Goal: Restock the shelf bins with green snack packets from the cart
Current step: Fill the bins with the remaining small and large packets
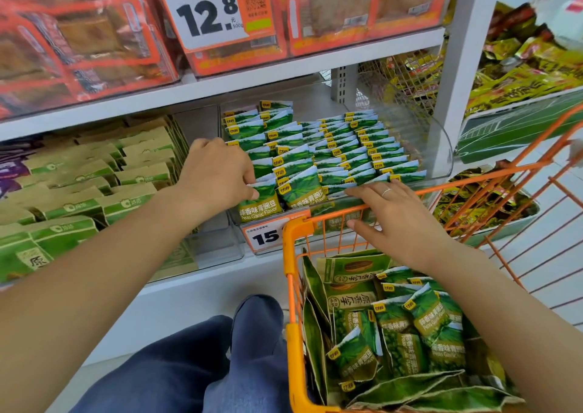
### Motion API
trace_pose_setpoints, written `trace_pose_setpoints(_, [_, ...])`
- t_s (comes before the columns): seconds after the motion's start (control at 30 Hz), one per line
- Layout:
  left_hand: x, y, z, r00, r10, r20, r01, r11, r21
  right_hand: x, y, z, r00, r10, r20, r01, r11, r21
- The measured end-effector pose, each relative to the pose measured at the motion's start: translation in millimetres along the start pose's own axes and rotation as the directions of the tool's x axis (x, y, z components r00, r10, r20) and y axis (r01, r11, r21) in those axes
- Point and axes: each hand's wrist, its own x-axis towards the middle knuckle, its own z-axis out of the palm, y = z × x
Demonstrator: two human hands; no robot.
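- Nearest, the orange cart (291, 286) holds loose green pea packets (419, 327)
- right hand (397, 220) lies flat, fingers spread, over the front row; left hand (217, 172) pinches a front packet (258, 199)
- clear bin (441, 147) nearly full; seemingly tidying rows; next, reach back for more

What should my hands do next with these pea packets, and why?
Probably let the left hand finish seating the front packet it pinches, then drop the right hand into the cart for more. The right hand lies flat on the rows, holding nothing, the clear bin has bare space at the back, and packets remain in the cart.
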Motion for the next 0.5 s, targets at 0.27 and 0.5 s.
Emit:
trace_pose_setpoints(0.27, [2.2, 10.5, -11.7, 0.998, 0.053, 0.027, -0.052, 0.997, -0.056, -0.1, -0.7, -0.1, 1.0, -0.002, -0.006, 0.002, 1.0, -0.003])
trace_pose_setpoints(0.5, [10.0, 64.1, 11.7, 0.984, 0.169, -0.057, -0.166, 0.985, 0.054, -0.2, -0.4, -0.9, 1.0, -0.007, -0.007, 0.007, 1.0, -0.003])
